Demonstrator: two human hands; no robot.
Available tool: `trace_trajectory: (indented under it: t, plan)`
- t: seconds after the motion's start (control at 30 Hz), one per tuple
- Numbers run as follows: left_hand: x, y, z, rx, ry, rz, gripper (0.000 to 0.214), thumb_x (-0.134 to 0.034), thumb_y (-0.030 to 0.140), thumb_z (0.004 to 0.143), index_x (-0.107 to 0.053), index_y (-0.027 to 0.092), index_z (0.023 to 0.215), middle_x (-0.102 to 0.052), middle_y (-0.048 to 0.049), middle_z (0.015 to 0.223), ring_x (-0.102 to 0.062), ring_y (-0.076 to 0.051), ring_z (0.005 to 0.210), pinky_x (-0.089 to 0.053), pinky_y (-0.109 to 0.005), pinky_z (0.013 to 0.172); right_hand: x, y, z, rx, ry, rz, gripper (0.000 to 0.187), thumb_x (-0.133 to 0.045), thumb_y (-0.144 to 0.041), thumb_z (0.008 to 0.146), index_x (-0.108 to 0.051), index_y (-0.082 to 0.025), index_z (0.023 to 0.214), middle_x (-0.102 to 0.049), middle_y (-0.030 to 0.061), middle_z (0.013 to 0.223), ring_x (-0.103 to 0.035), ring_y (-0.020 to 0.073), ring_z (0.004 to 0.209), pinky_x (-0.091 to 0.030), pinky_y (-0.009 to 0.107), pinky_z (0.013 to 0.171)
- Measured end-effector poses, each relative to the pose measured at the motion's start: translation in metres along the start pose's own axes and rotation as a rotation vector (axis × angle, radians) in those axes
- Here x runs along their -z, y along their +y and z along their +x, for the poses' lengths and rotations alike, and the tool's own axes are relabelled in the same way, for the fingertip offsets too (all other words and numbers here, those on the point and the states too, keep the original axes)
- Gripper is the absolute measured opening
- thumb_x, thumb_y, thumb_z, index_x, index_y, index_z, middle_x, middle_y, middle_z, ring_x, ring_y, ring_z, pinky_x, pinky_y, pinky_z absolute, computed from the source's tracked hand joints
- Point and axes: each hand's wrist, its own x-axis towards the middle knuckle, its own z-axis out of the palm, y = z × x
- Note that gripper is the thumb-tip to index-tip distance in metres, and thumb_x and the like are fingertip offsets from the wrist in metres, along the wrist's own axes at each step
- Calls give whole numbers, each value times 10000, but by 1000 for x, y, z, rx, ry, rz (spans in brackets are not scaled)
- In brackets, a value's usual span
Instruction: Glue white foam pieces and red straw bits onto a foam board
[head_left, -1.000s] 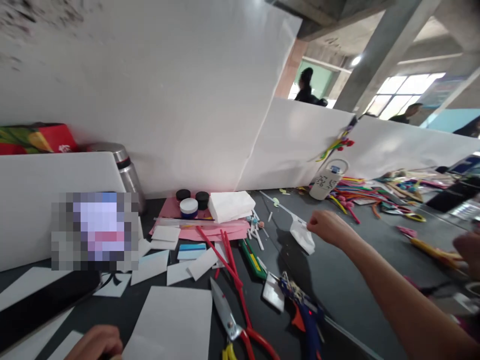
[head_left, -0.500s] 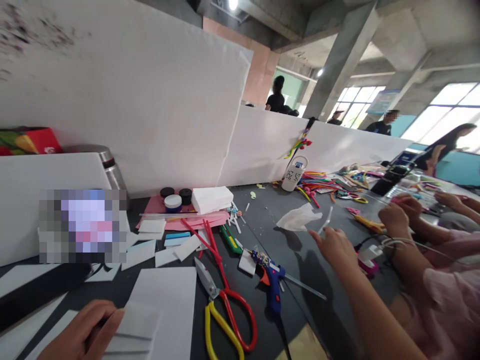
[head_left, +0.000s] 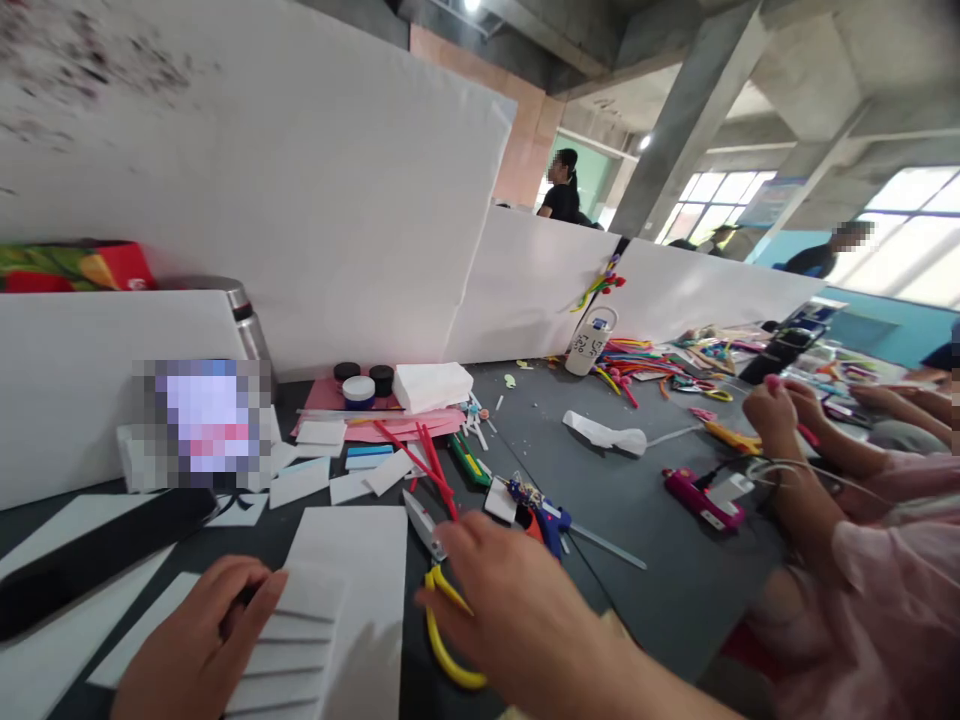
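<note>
My left hand (head_left: pixel 195 645) is at the bottom left, its fingers curled onto a stack of folded white paper pieces (head_left: pixel 300 640) that lies on a larger white sheet (head_left: pixel 360 560). My right hand (head_left: pixel 510 600) hovers low over the handles of the scissors (head_left: pixel 442 620), which have one yellow and one red loop. Its fingers are loosely apart and slightly blurred. I cannot tell whether they touch the scissors. The scissor blades (head_left: pixel 421 520) point away from me.
A blue glue gun (head_left: pixel 544 512) lies just beyond my right hand, with a pink glue gun (head_left: pixel 701 500) and a crumpled tissue (head_left: pixel 607 432) farther right. A co-worker's hands (head_left: pixel 776 410) work at the right. White partition boards (head_left: pixel 337 230) stand behind, with jars (head_left: pixel 358 388) and pink paper below.
My right hand has drawn back from the tissue at the far right and come down over the scissors. My left hand has moved further onto the folded paper pieces.
</note>
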Motion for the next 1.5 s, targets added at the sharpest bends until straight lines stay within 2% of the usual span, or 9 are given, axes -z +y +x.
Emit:
trace_trajectory:
  t: [0.13, 0.33, 0.47, 0.63, 0.73, 0.9, 1.0, 1.23, 1.5]
  plan:
    - [4, 7, -2, -9, -75, 7, 420, -378, 586, 935, -571, 249, 776, -636, 2, 836, -625, -173, 751, -493, -233, 647, -44, -44, 6, 108, -190, -123, 870, -810, -553, 620, -577, -40, 1282, -714, 240, 874, -687, 313, 656, -453, 290, 398]
    - [7, 14, -3, -7, -100, -6, 415, -362, 536, 964, -540, 246, 727, -605, 16, 767, -598, -161, 684, -472, -233, 627, -74, -40, 2, -79, -422, -179, 1189, -901, -439, 525, -350, -74, 1513, -683, 300, 1057, -714, 382, 734, -561, 410, 500]
    - [8, 17, -2, 4, -80, -20, 427, -370, 534, 960, -540, 247, 694, -601, 23, 716, -587, -158, 638, -459, -224, 577, -71, -31, 1, 3, -366, -118, 1107, -880, -491, 558, -422, -81, 1478, -665, 293, 1142, -693, 421, 930, -588, 476, 694]
    - [9, 16, -2, 50, -85, -50, 485, -355, 541, 963, -514, 244, 614, -588, 22, 641, -590, -164, 610, -463, -228, 569, -64, -23, -1, 28, -275, -129, 769, -667, -122, 765, -403, -95, 1486, -698, 205, 1109, -709, 309, 927, -562, 341, 726]
    - [10, 13, -3, 70, -88, -60, 489, -364, 563, 956, -536, 246, 625, -614, 13, 656, -616, -175, 638, -477, -237, 592, -55, -20, -3, 62, -273, -101, 720, -677, -160, 776, -435, -69, 1448, -684, 197, 1141, -683, 322, 996, -550, 358, 772]
    - [11, 13, -2, 99, -63, -76, 471, -382, 597, 938, -582, 247, 694, -652, -1, 693, -653, -194, 688, -504, -247, 613, -44, -16, 2, 33, -230, -75, 309, -586, -85, 807, -637, -123, 1109, -714, 145, 982, -704, 288, 855, -521, 330, 654]
    - [10, 12, -1, 138, -51, -99, 437, -402, 619, 924, -629, 250, 864, -701, -13, 811, -684, -208, 787, -523, -246, 630, -38, -13, 17, 19, -196, -60, 216, -517, -79, 850, -636, -136, 1020, -720, 144, 918, -708, 275, 782, -481, 311, 586]
    - [1, 2, -2, 231, -110, -111, 451, -450, 640, 890, -637, 272, 1072, -747, -16, 1008, -716, -215, 901, -565, -231, 673, -32, -15, 55, 117, -164, 83, 477, -632, -459, 880, -539, -168, 1246, -695, 119, 1093, -694, 288, 936, -516, 340, 725]
    - [1, 2, -1, 279, -179, -124, 476, -471, 652, 869, -661, 268, 1077, -774, -3, 941, -739, -204, 803, -571, -204, 610, -64, -31, 66, 138, -172, 210, 782, -637, -777, 685, -568, -189, 1197, -661, 117, 1098, -690, 308, 849, -555, 377, 677]
